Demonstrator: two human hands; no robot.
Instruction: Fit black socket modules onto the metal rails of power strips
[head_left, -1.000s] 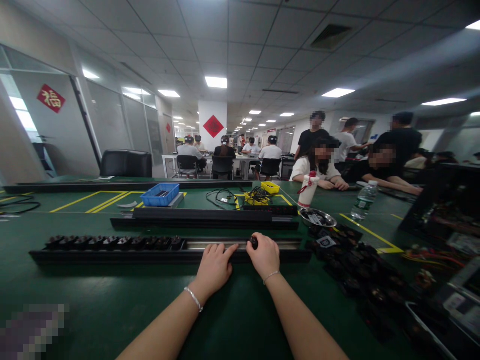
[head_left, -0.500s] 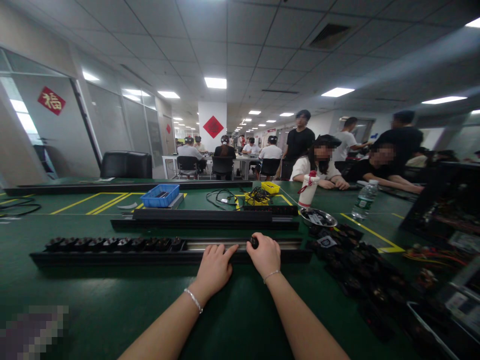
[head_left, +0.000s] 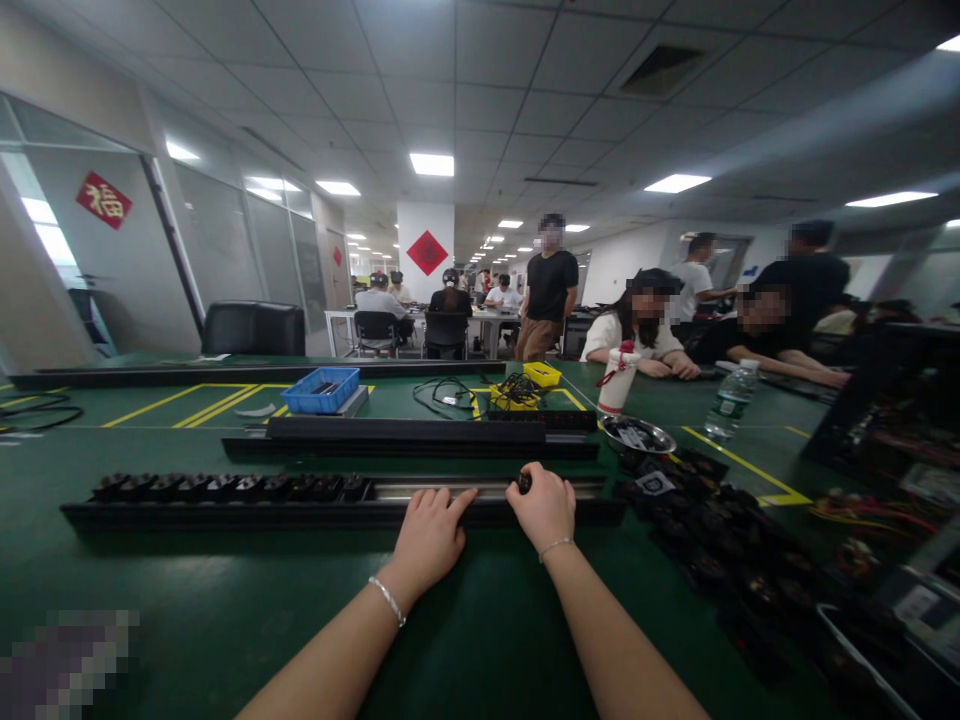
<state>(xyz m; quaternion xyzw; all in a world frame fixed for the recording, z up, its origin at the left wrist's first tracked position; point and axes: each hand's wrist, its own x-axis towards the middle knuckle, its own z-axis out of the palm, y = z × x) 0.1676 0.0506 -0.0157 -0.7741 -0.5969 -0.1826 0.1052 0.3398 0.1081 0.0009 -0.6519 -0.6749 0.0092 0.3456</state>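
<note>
A long black channel rail lies across the green table in front of me. Several small black parts stand in a row along its left half, while a pale metal strip shows in the right half. My left hand rests on the rail's middle, fingers stretched out and holding nothing visible. Over the right half, my right hand is closed around a small dark round-topped piece. Its lower part is hidden by my fingers, so I cannot tell whether it touches the strip.
Behind lies a second black rail. A blue bin, tangled cables and a yellow bin sit farther back. Rightward are a pile of black parts, a metal dish, a cup and a bottle. Co-workers sit beyond.
My right hand has moved a little to the right along the rail with the small dark piece. My left hand has stayed put. A standing person in the background has moved left.
</note>
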